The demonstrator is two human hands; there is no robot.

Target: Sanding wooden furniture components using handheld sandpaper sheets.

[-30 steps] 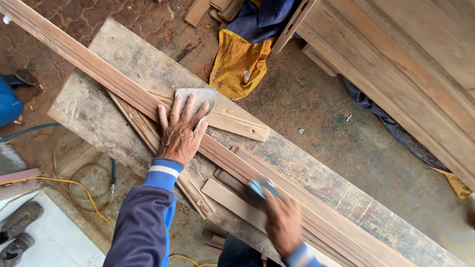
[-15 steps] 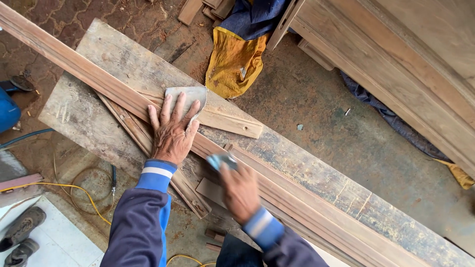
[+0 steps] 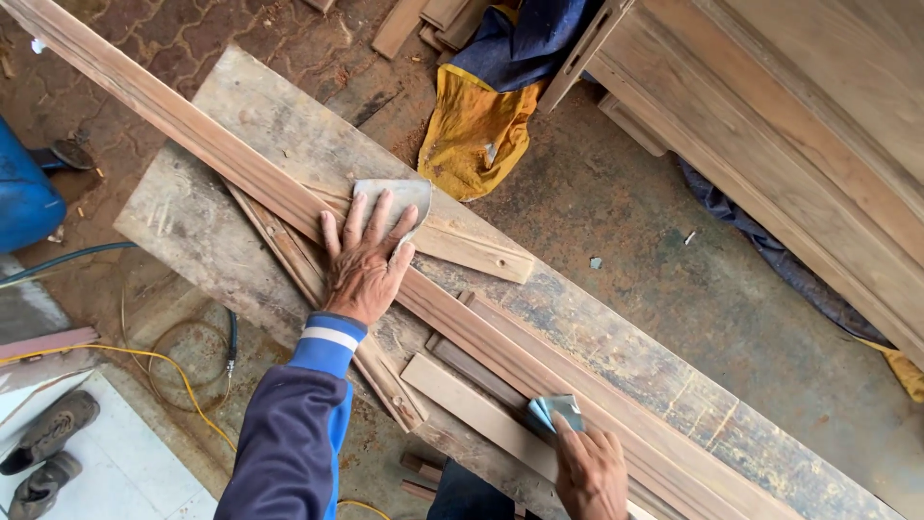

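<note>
Your right hand (image 3: 589,474) gripped a folded blue-grey sanding pad (image 3: 554,413) against the long moulded strip (image 3: 289,197) that ran diagonally across the worn plank (image 3: 626,351), near its lower right end. Your left hand (image 3: 367,260) lay flat, fingers spread wide, pinning that strip and a grey sheet of sandpaper (image 3: 404,197) mid-plank. Two shoes (image 3: 46,453) sat at the floor's lower left corner.
</note>
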